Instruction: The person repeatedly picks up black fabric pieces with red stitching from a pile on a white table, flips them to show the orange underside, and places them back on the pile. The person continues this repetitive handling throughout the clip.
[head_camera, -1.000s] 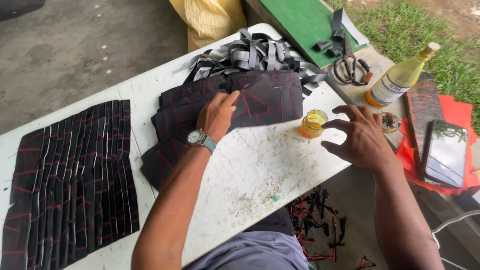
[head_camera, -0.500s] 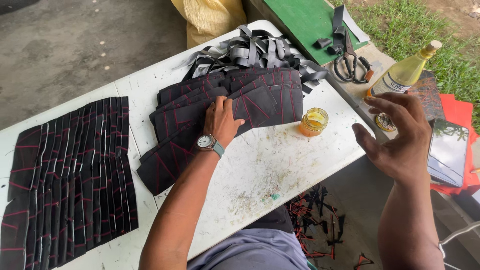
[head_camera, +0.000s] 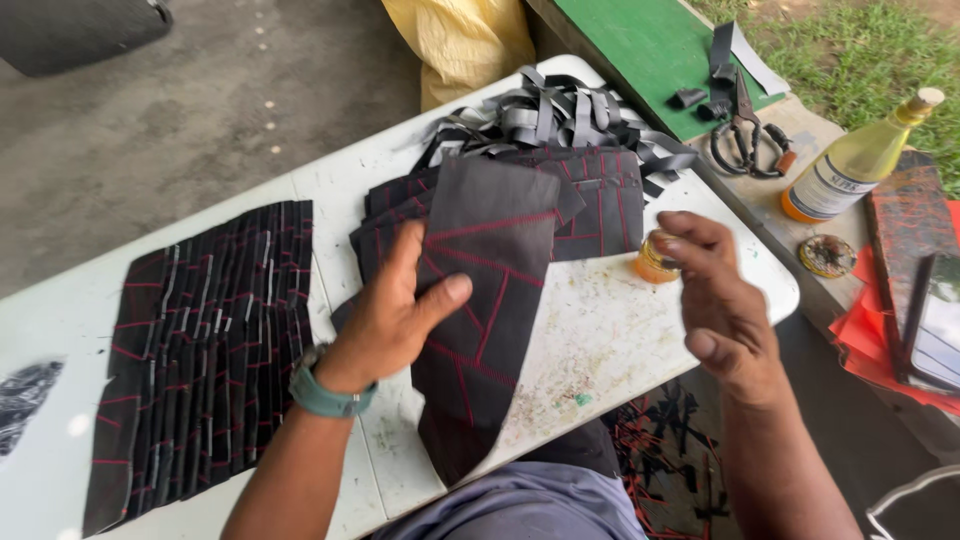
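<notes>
Under the left hand (head_camera: 385, 315), a dark fabric piece with red stitching (head_camera: 490, 300) hangs off the near edge of the white tabletop (head_camera: 620, 340), its lower end cut off against the person's lap. Left fingers clamp it, thumb on top (the others hidden beneath). Right hand (head_camera: 720, 305) hovers just beside it, fingers loosely apart, partly covering a small orange jar (head_camera: 652, 262). More stitched pieces (head_camera: 600, 200) are stacked behind.
</notes>
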